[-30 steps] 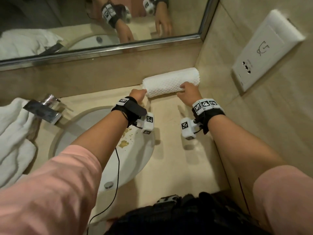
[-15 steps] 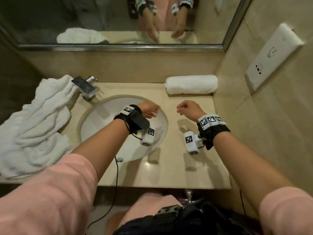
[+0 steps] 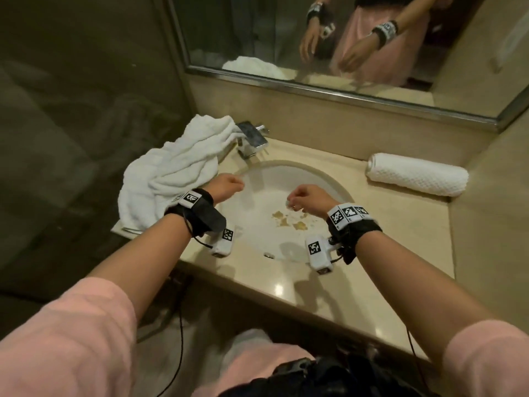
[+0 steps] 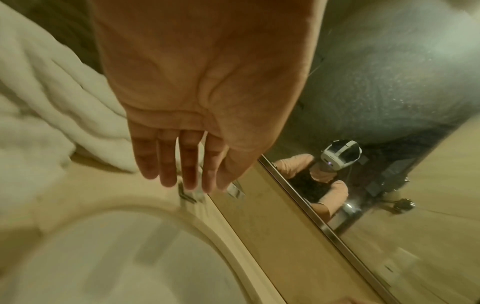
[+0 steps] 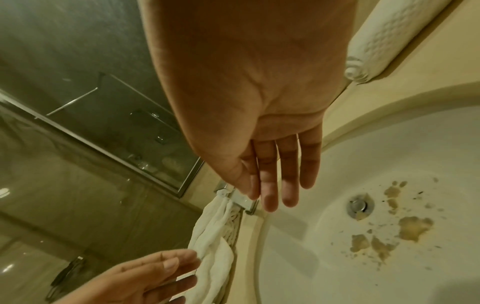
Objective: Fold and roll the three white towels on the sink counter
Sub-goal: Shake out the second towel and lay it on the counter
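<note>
On the sink counter (image 3: pixel 400 253), both hands' grips hang released, seemingly clear of the crumpled towels (image 3: pixel 171 179).

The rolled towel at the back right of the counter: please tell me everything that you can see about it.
The rolled towel is white, with a bumpy waffle-like weave. It is rolled into a tight cylinder, and the spiral of its layers shows at the end facing the sink. It lies on its side on the beige counter, along the back ledge below the mirror, its far end close to the right wall. Neither hand touches it; both are over the basin.
</note>
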